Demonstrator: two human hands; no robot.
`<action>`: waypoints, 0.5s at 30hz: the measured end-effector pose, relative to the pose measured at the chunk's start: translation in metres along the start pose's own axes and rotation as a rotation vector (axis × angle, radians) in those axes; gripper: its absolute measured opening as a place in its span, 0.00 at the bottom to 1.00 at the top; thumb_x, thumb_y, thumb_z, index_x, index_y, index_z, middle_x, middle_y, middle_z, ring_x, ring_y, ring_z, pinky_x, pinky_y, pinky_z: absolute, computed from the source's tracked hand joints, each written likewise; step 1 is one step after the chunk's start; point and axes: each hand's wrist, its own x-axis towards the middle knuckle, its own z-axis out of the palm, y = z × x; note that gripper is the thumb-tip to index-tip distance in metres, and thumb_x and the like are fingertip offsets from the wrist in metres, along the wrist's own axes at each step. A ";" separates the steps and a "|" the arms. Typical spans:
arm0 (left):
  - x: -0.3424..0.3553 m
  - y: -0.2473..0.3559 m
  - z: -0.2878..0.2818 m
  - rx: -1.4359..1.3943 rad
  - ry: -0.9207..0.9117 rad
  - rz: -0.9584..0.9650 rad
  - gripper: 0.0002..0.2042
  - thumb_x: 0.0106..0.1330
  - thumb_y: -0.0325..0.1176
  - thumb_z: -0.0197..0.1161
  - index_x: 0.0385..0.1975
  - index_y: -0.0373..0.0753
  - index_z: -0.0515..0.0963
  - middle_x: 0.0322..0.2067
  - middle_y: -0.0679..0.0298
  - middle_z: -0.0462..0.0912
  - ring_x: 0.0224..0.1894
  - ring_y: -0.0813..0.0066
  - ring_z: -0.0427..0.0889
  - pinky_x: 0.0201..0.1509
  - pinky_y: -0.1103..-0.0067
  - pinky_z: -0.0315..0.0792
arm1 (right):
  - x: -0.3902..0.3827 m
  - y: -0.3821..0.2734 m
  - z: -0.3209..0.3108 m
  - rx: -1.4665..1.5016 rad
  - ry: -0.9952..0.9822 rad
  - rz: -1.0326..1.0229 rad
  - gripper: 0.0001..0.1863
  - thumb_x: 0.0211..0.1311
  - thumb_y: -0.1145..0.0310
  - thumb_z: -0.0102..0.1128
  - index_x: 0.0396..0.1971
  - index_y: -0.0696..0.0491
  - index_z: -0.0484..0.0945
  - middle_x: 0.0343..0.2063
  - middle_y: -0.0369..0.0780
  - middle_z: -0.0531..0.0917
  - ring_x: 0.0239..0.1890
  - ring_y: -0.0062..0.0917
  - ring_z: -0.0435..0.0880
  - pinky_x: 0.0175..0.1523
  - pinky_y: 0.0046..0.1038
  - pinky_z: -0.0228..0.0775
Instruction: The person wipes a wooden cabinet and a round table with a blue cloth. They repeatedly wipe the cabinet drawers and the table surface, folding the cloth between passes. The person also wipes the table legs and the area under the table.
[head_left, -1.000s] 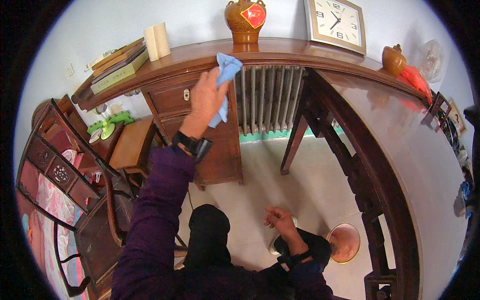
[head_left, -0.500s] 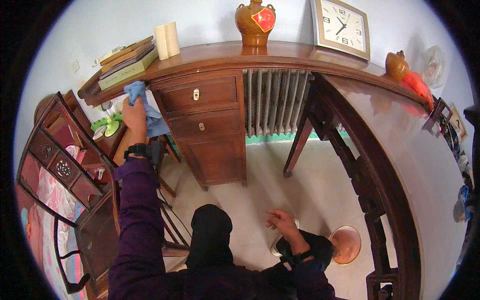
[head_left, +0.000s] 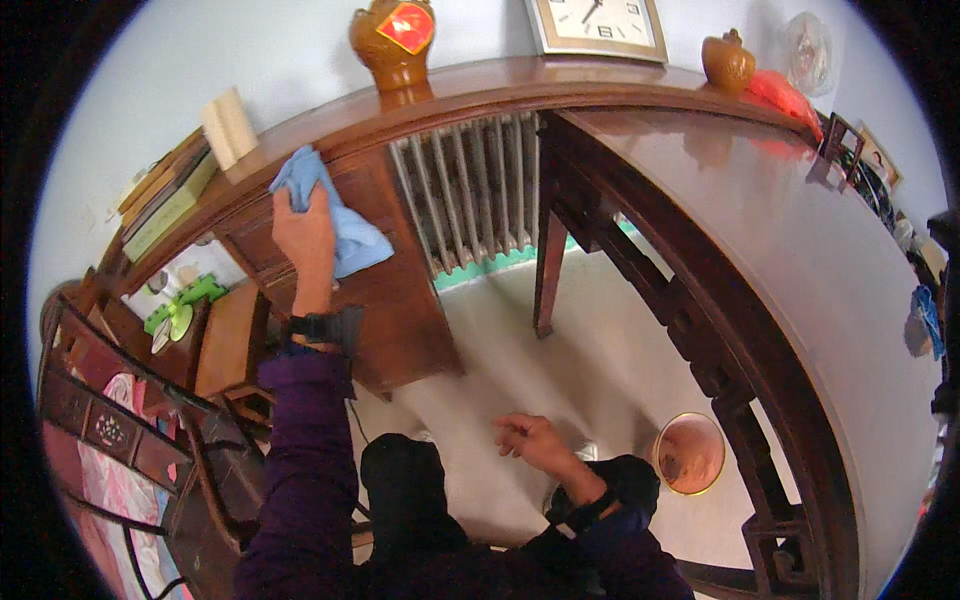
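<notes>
A crumpled light blue cloth (head_left: 352,240) is gripped in my left hand (head_left: 305,238), which presses it at the front edge of a long dark wooden sideboard (head_left: 480,95). The cloth's loose end hangs down over the front of the drawer cabinet (head_left: 400,325), hiding much of the drawers. Low down, my right hand (head_left: 540,443) hovers near my right knee, fingers loosely apart and holding nothing.
On the sideboard stand stacked books (head_left: 170,205), a pale block (head_left: 230,130), a brown jar (head_left: 393,50), a clock (head_left: 598,28) and a gourd-shaped ornament (head_left: 728,62). A table (head_left: 790,240) lies right, a chair (head_left: 190,470) left, a bin (head_left: 690,455) on the floor.
My left hand and the cloth have moved right along the sideboard's edge, from beside the books to over the drawers. The view has tilted and shifted; my right hand stays low.
</notes>
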 end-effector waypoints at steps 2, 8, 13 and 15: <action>-0.020 0.026 0.033 -0.087 -0.083 0.059 0.23 0.58 0.42 0.70 0.47 0.31 0.79 0.42 0.44 0.84 0.46 0.48 0.83 0.52 0.66 0.74 | 0.001 0.002 -0.005 0.007 -0.003 -0.014 0.17 0.66 0.71 0.58 0.53 0.57 0.80 0.34 0.41 0.86 0.32 0.23 0.85 0.41 0.27 0.78; -0.067 0.092 0.129 -0.154 -0.164 0.216 0.18 0.56 0.39 0.69 0.43 0.36 0.81 0.40 0.49 0.84 0.43 0.48 0.83 0.49 0.64 0.76 | 0.014 0.003 -0.015 -0.031 0.012 0.012 0.16 0.66 0.71 0.58 0.52 0.57 0.80 0.33 0.41 0.85 0.31 0.24 0.85 0.40 0.27 0.78; -0.091 0.141 0.180 -0.133 -0.360 0.315 0.17 0.57 0.42 0.69 0.42 0.38 0.81 0.39 0.51 0.84 0.43 0.47 0.82 0.47 0.61 0.75 | 0.022 0.015 -0.033 -0.089 0.045 -0.101 0.17 0.62 0.69 0.60 0.50 0.58 0.81 0.34 0.45 0.86 0.32 0.30 0.86 0.42 0.31 0.79; -0.094 0.163 0.197 -0.132 -0.407 0.371 0.17 0.58 0.43 0.68 0.42 0.38 0.80 0.39 0.51 0.83 0.43 0.46 0.82 0.47 0.59 0.75 | 0.027 0.022 -0.044 -0.225 0.115 -0.182 0.16 0.64 0.72 0.58 0.51 0.57 0.81 0.34 0.44 0.86 0.32 0.27 0.86 0.42 0.29 0.79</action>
